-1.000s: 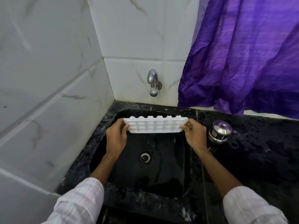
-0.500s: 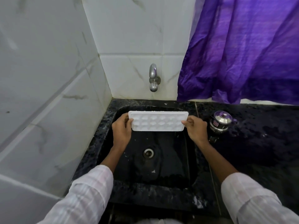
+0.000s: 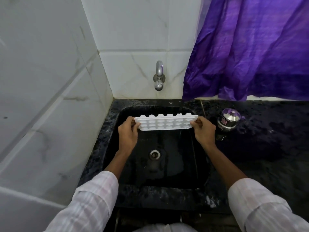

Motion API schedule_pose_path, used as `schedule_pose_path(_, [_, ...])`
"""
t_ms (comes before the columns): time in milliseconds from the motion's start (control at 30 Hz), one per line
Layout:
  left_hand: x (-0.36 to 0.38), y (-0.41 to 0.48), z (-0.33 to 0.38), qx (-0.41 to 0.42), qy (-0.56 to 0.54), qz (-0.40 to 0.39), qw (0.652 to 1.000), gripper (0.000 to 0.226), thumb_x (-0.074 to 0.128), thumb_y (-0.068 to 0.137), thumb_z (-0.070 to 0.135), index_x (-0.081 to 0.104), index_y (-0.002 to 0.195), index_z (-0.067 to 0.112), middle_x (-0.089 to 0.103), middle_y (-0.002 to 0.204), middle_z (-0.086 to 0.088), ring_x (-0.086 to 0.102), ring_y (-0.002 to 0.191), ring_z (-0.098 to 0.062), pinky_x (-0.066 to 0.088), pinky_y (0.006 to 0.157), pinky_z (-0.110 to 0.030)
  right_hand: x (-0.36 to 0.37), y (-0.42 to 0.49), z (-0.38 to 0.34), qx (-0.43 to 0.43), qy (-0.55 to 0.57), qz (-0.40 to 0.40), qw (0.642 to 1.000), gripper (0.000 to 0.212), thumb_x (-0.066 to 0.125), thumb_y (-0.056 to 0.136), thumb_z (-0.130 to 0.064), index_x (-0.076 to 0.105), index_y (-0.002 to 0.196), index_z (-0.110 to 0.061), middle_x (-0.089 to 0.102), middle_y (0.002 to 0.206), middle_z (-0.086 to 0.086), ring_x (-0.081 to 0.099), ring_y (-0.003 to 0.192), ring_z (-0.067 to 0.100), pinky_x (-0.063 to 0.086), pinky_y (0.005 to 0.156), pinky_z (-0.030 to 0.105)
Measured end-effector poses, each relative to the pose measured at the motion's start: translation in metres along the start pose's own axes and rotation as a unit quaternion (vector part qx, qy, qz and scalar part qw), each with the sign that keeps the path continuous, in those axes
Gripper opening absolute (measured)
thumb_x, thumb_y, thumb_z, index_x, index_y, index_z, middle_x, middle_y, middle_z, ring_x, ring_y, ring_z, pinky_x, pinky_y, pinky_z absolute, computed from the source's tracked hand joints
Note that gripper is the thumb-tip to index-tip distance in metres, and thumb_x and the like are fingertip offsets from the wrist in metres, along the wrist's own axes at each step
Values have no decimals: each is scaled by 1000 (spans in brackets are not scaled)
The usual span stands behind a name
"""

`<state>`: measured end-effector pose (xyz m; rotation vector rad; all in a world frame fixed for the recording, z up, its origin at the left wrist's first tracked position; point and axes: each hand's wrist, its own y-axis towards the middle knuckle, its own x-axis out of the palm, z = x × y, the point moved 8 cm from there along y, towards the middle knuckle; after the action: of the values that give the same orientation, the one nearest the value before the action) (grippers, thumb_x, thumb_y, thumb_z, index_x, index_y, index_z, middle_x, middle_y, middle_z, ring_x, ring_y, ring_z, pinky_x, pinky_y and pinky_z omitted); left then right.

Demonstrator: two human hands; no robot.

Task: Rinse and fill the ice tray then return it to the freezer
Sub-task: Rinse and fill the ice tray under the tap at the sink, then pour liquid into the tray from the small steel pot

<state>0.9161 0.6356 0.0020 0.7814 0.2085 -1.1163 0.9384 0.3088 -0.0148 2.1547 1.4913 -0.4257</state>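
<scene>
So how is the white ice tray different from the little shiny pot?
The ice tray is white, flat and long; the pot is shiny, round metal. The left hand and right hand hold the ice tray over the sink; the pot stands on the counter, lid on.

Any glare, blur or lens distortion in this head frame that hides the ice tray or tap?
Head view: wide-angle lens bends seams of the wall tiles; light soft and even; ice tray sharp, its cups readable; tap shows small highlights only; black sink reads dark, little detail beyond the drain.
</scene>
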Motion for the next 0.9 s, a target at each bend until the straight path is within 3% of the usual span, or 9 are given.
schedule_pose_path(133, [-2, 0, -7, -3, -8, -9, 1000, 19, 64, 94, 6, 68, 113, 4, 74, 101, -5, 68, 88, -12, 50, 78, -9, 3, -4, 0, 16, 4, -6, 1000, 12, 72, 89, -15, 72, 94, -4, 69, 85, 0, 62, 80, 10, 38, 69, -2])
schedule_pose_path(233, [-1, 2, -16, -37, -23, -21, 999, 27, 63, 94, 9, 67, 121, 5, 74, 104, -5, 70, 92, -14, 56, 83, -24, 6, -8, 8, 74, 57, -12, 996, 19, 72, 89, -19, 72, 105, -9, 72, 95, 0, 66, 86, 11, 51, 82, 19])
schedule_pose_path(300, [1, 0, -17, -61, -32, -27, 997, 31, 65, 94, 10, 66, 125, 8, 73, 100, 1, 68, 89, -10, 55, 81, -25, 7, -12, 17, 126, 131, -14, 983, 22, 71, 90, -20, 71, 110, -11, 73, 98, 2, 69, 89, 13, 57, 83, 30])
schedule_pose_path(467, [27, -11, -12, -144, -98, -67, 982, 24, 71, 91, 13, 66, 114, 8, 72, 95, 2, 68, 86, -5, 54, 77, -18, -18, -38, 45, 217, 247, 52, 943, 18, 72, 90, -21, 66, 106, -16, 72, 96, 0, 70, 85, 12, 54, 66, 24])
schedule_pose_path(733, [148, -62, 35, -258, -205, -234, 915, 37, 61, 91, -6, 65, 126, 6, 71, 106, 0, 66, 84, 1, 53, 62, -11, -120, -69, 135, 299, 159, 174, 925, 20, 69, 90, -16, 72, 108, -10, 71, 102, 0, 65, 87, 12, 51, 79, 27])
schedule_pose_path(833, [181, -76, 63, -241, -209, -265, 910, 38, 60, 91, -6, 67, 126, 7, 70, 104, 4, 67, 87, -2, 57, 71, -15, -161, -64, 162, 301, 118, 182, 929, 24, 69, 90, -16, 71, 113, -8, 71, 106, 2, 66, 90, 13, 54, 85, 31])
schedule_pose_path(900, [200, -82, 78, -230, -206, -275, 911, 38, 59, 92, -6, 67, 126, 8, 73, 112, -1, 69, 98, -10, 59, 86, -29, -181, -59, 180, 301, 94, 173, 933, 28, 70, 89, -17, 71, 116, -8, 71, 109, 4, 67, 98, 18, 55, 93, 38])
